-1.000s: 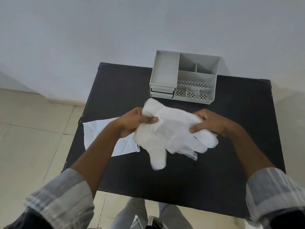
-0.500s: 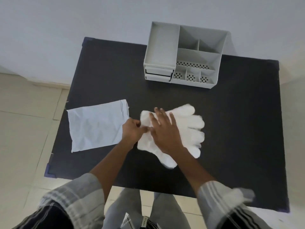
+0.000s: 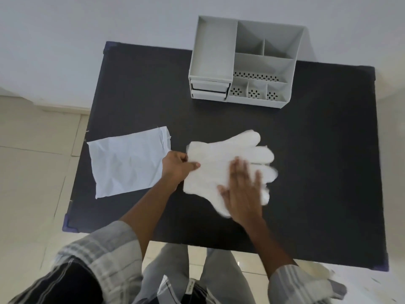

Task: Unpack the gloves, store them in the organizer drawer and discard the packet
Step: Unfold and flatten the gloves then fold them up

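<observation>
White gloves (image 3: 221,159) lie flat in a stack on the black table (image 3: 306,172), fingers pointing right. My left hand (image 3: 177,166) pinches their cuff edge at the left. My right hand (image 3: 243,191) lies flat and open on top of the gloves, fingers spread, blurred by motion. The empty white packet (image 3: 128,166) lies crumpled on the table to the left of my left hand. The grey organizer (image 3: 243,62) stands at the table's far edge, its two small drawers (image 3: 209,91) at its front left pushed in.
The table's left edge runs just past the packet, with tiled floor (image 3: 32,183) beyond. A white wall (image 3: 87,29) stands behind the table. My legs show below the near edge.
The gloves went from held in the air to lying flat on the table. My right hand has slid rightward along them, from the cuff toward the fingers. The camera tilted down.
</observation>
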